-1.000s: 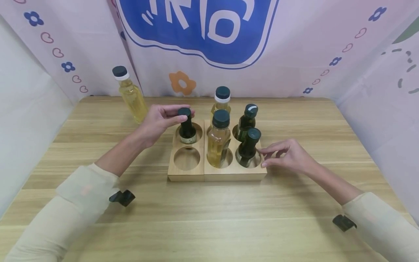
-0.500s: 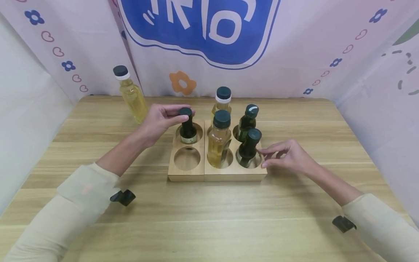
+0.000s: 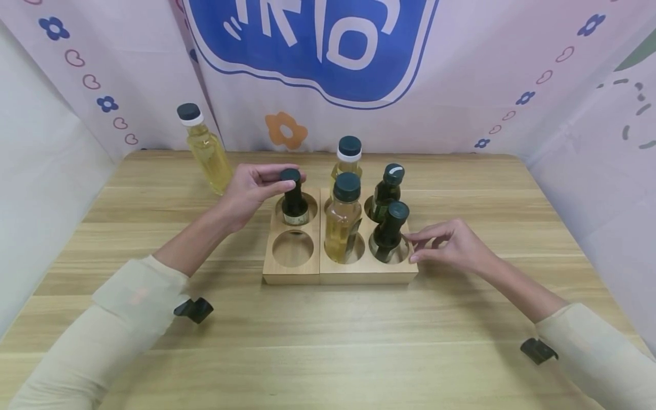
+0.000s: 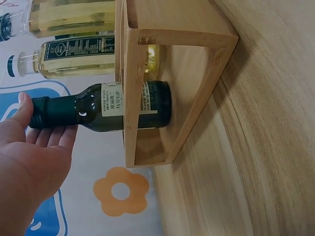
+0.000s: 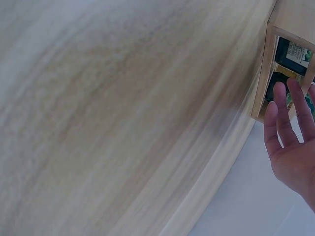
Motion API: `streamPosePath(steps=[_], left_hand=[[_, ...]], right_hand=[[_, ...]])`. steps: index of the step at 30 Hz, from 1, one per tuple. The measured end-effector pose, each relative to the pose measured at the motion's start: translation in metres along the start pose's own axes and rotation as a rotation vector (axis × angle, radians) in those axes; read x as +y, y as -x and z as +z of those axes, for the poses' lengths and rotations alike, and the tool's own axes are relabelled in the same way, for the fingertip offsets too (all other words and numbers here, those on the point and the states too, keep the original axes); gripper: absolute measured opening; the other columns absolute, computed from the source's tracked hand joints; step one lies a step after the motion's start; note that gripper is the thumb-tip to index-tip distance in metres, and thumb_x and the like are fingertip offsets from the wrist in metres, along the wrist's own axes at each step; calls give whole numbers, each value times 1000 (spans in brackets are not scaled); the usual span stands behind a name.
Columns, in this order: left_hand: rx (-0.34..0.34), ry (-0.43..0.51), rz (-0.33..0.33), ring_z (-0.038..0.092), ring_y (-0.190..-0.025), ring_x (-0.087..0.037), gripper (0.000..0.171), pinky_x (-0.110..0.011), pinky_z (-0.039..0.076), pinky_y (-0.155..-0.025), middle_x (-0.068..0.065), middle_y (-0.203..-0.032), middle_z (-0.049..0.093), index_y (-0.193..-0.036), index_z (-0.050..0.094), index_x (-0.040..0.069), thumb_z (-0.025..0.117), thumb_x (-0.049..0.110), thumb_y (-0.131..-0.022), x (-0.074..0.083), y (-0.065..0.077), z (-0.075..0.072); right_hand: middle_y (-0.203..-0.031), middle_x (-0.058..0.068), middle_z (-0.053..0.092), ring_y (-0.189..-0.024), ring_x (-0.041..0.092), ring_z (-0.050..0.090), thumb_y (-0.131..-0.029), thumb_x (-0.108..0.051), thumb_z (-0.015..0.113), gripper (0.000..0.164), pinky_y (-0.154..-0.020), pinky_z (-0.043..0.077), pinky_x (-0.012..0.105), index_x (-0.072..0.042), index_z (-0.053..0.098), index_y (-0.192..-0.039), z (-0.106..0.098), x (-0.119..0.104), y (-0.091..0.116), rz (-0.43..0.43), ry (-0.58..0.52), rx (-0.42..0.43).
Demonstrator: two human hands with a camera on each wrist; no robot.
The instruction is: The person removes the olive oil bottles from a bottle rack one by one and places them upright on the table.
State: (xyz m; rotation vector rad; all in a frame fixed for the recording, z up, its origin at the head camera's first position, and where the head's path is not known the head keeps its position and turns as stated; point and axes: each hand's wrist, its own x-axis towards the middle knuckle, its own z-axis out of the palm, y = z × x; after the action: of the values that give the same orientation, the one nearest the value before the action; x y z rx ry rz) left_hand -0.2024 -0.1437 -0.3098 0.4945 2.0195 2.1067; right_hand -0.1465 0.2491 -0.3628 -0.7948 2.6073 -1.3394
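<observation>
When looking down from the head view, can see a pale-yellow bottle (image 3: 209,154) standing at the back left of the wooden table (image 3: 328,364), just beyond the left hand (image 3: 247,196). Can make out a printed cloth (image 3: 154,85) behind, bearing a blue sign (image 3: 307,45) and an orange flower (image 3: 274,130), plus a small black piece (image 3: 193,310) by the left sleeve (image 3: 138,296).

Must look past the near bottles to reach the back row: find a dark-capped yellow bottle (image 3: 343,219) partly covering a white-collared bottle (image 3: 349,155), and a dark front bottle (image 3: 390,230) overlapping a dark back bottle (image 3: 388,191) with a white mark on its cap.

Count all four upright in the round holes of the wider wooden block (image 3: 369,278). Find a narrower wooden block (image 3: 291,278) touching it on the left, with two holes one behind the other. See the gripped dark bottle (image 3: 294,199) upright in the back hole, lower part inside the block, pale label showing in the left wrist view.

Note left thumb and fingers clamped about its cap and neck. Note the right hand (image 3: 451,245) at the wider block's right side, fingers apart and fairly straight, touching the edge.
</observation>
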Motion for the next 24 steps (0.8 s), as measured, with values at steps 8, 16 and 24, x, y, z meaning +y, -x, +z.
streamPosePath(steps=[8,16,24], left_hand=[[8,-2,2,66,-101,-18,32,-26,51,-92,-17,-113,65,-116,66,1,71,6,-85,-1,1,1],[21,14,7,67,-100,-19,31,-26,51,-92,-18,-112,66,-115,67,1,71,5,-84,-1,0,1],[38,58,25,67,-99,-20,28,-27,50,-94,-13,-106,69,-111,68,1,71,3,-84,2,-1,2]], right_hand=[[-99,0,73,-78,16,69,-68,-20,86,37,-64,58,31,-10,74,-101,1,0,0,9,-5,0],[-99,-1,72,-80,16,69,-68,-20,86,37,-62,57,31,-11,74,-102,1,1,0,10,-3,0],[-99,-1,72,-79,16,69,-68,-20,86,36,-60,57,32,-11,75,-101,0,2,0,13,-4,2]])
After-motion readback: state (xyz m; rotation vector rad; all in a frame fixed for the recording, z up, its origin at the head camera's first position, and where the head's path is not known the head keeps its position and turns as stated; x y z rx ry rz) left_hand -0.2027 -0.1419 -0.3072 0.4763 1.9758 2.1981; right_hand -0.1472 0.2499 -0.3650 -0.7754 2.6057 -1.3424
